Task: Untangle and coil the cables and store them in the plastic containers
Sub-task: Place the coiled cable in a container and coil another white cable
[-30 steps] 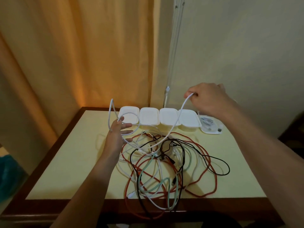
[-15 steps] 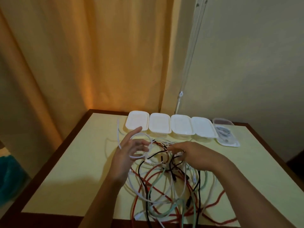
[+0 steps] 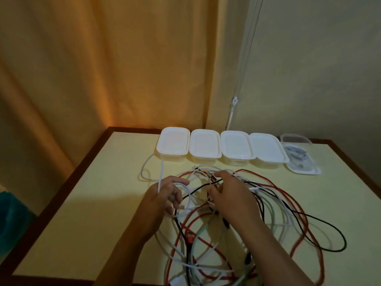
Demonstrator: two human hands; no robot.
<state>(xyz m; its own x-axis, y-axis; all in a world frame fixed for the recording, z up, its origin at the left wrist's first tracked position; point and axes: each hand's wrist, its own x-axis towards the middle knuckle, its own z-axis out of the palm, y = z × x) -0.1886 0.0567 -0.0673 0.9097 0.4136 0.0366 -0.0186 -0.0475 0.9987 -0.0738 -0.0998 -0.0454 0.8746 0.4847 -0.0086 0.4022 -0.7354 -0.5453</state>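
A tangle of red (image 3: 274, 190), black (image 3: 321, 226), white and pale green (image 3: 204, 230) cables lies on the yellow table (image 3: 99, 213). My left hand (image 3: 165, 195) holds a white cable (image 3: 160, 168) whose loop runs back towards the containers and round its fingers. My right hand (image 3: 228, 193) reaches into the middle of the tangle, fingers curled among the strands; what it holds is hidden. Four white lidded containers (image 3: 220, 146) stand in a row at the table's far edge.
An open clear container (image 3: 296, 141) with a coiled cable inside sits on its lid (image 3: 305, 168) at the row's right end. An orange curtain hangs behind the table on the left, a wall on the right. The table has a dark wooden border.
My right hand came down from holding the white cable high and now works in the tangle. My left hand has dropped lower, with the white cable looped round its fingers.
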